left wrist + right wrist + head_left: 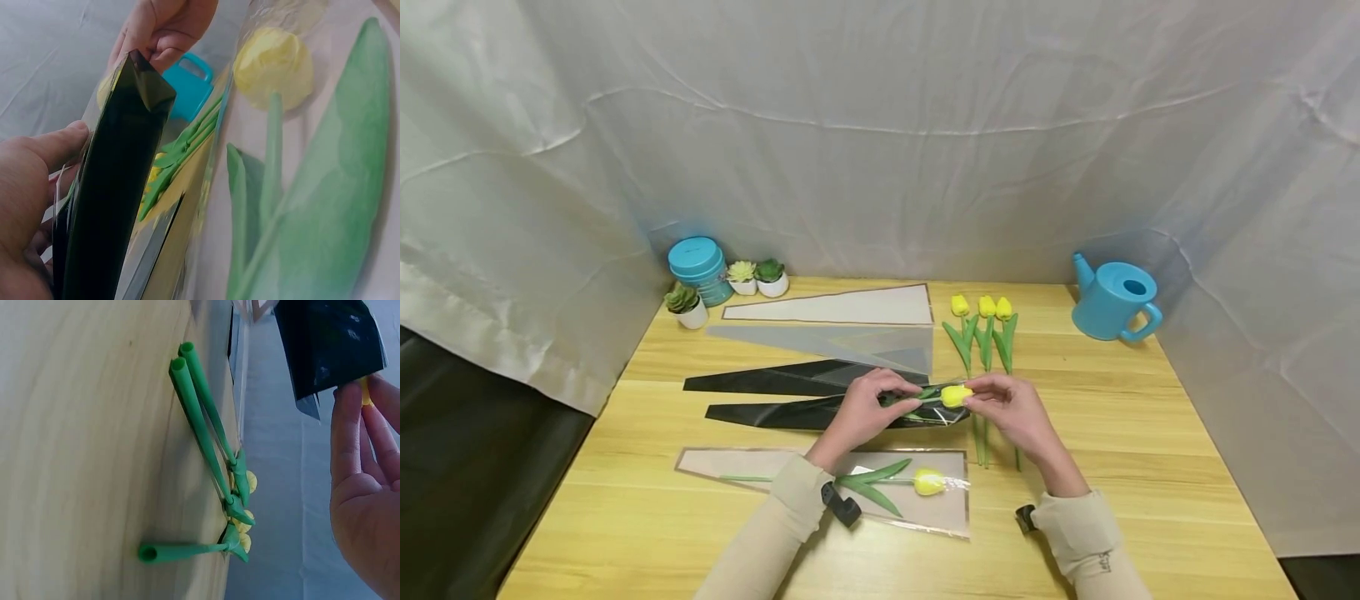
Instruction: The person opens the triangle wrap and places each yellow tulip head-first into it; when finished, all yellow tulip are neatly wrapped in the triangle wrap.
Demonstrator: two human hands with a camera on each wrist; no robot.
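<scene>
A yellow artificial tulip (956,397) lies partly inside a black-backed clear flower sleeve (820,414), its bloom at the sleeve's wide right end. My left hand (872,408) grips the sleeve near its middle, thumb and fingers on either side in the left wrist view. With fingertips at the bloom, my right hand (1011,412) pinches the tulip; in the right wrist view a bit of yellow (365,394) shows between the fingers below the sleeve's dark edge. Closer to me, another tulip (928,482) lies inside a pinkish sleeve (700,461) on the table.
Three loose tulips (987,333) lie beyond my right hand. Flat sleeves in white (850,307), grey (790,335) and black (737,379) lie behind. A blue watering can (1108,304) stands back right; a blue canister (700,267) and small potted succulents (688,304) stand back left.
</scene>
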